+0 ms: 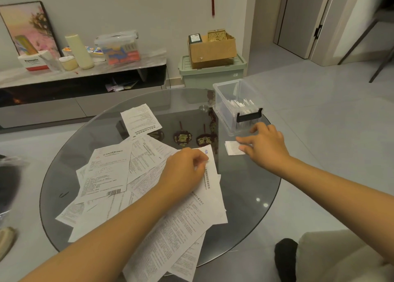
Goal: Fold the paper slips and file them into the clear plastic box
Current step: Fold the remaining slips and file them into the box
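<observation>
We judge the task to be partly done, with most of it left. In the upper right of the frame the clear plastic box [235, 108] stands open on the round glass worktop [245, 187], and we see a row of folded white slips [241, 103] already standing inside it, toward its near end behind the black latch [249, 116]. Just below the box, lying flat on the glass, is one small folded slip [233, 148]; our right hand [264, 145] reaches over it with fingers [243, 140] spread and nearly straight, the tips resting on the slip's right edge, not yet curled round it. That slip looks ready to be picked up and filed next. Our left hand [184, 170] sits at the centre of the frame on the loose pile of unfolded sheets [119, 175], its fingers curled and pinching the upper edge of the long printed sheet [210, 187] that lies on top at the pile's right side. The pile spreads across the left and lower middle of the worktop, many sheets overlapping, and one separate sheet [140, 119] lies apart above it. None of these are folded, so the bulk of the folding and filing remains.
</observation>
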`<control>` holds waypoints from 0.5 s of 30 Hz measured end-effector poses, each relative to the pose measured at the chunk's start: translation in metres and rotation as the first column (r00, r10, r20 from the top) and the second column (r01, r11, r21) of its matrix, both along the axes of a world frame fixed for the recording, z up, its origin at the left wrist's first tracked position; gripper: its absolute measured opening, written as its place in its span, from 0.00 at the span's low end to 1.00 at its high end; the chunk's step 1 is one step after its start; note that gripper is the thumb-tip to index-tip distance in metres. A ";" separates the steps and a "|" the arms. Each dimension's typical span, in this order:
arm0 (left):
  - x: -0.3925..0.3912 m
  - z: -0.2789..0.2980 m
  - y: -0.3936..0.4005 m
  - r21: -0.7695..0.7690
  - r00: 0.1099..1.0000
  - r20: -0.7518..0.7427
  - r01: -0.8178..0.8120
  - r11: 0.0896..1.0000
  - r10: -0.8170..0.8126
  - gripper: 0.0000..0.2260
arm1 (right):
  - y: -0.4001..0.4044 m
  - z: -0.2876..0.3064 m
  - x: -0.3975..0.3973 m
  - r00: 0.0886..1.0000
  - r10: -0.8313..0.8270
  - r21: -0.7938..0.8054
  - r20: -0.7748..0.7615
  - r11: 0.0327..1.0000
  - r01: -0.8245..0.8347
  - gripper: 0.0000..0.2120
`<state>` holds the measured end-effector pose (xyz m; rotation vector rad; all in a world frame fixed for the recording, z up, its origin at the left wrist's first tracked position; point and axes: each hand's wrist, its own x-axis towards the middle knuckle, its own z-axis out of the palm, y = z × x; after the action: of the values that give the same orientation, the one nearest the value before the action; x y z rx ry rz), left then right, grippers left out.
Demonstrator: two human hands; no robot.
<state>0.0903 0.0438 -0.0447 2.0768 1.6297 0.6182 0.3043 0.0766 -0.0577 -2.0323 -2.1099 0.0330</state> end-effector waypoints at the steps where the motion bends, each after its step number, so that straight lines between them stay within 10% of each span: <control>1: -0.001 -0.001 -0.001 -0.004 1.000 -0.005 0.007 1.000 -0.007 0.08 | -0.002 -0.001 0.000 0.998 0.001 0.005 0.056 1.000 -0.001 0.17; 15: -0.027 0.017 -0.027 0.056 0.996 -0.076 -0.032 0.998 0.036 0.09 | -0.028 0.014 -0.029 0.983 0.175 0.343 -0.059 0.928 -0.144 0.13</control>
<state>0.0633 0.0173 -0.0275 2.1406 1.7119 0.6066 0.2752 0.0490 -0.0435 -1.6307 -2.0550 -0.1973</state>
